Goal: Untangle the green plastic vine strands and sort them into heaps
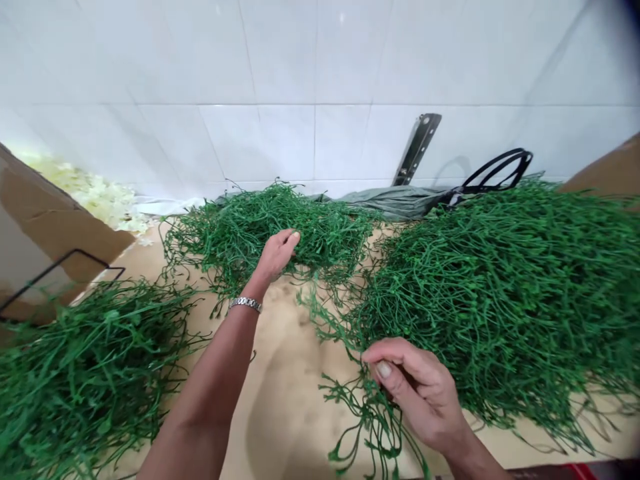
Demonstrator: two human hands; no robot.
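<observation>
My left hand (277, 255), with a metal bracelet on its wrist, reaches forward and its fingers are curled into the far heap of green plastic stems (260, 230) at the back middle of the table. My right hand (417, 393) is near the front, fingers pinched on a small bunch of green stems (373, 417) that trails down and to the left from it. This bunch lies at the left edge of the big heap of green stems (505, 300) on the right.
A third heap of green stems (85, 373) lies at the left front. Cardboard box (45, 233) with a black wire frame at far left, pale petals (95, 193) behind it. Black scissors (493, 173) and a grey bag (395, 200) lie by the tiled wall.
</observation>
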